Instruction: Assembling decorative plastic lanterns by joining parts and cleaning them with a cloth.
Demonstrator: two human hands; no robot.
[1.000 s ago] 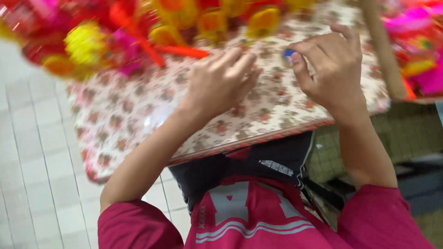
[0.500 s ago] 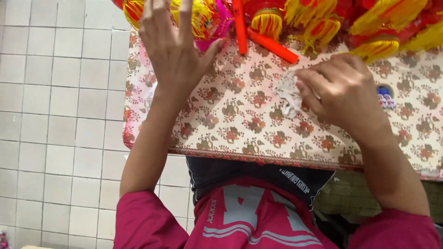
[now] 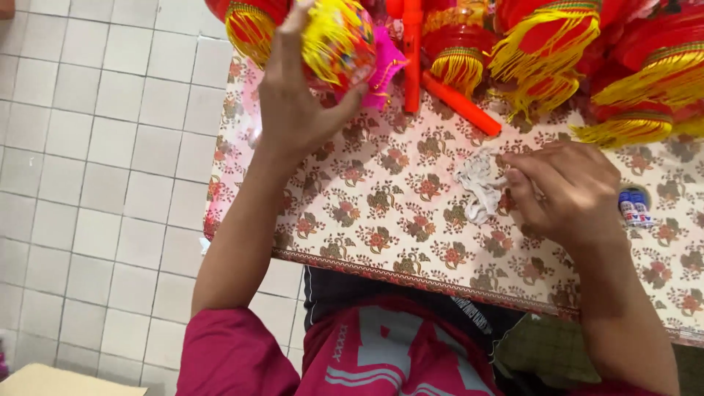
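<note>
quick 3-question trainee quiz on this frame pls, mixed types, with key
1. True or false: the left hand grips a red and yellow tasselled lantern.
2. What does the right hand touch? A) the orange stick B) a crumpled white wad C) the small blue and white tubes
3. Fill in: everything lies on a table with a ____-patterned cover.

Key: 1 true; 2 B; 3 floral.
</note>
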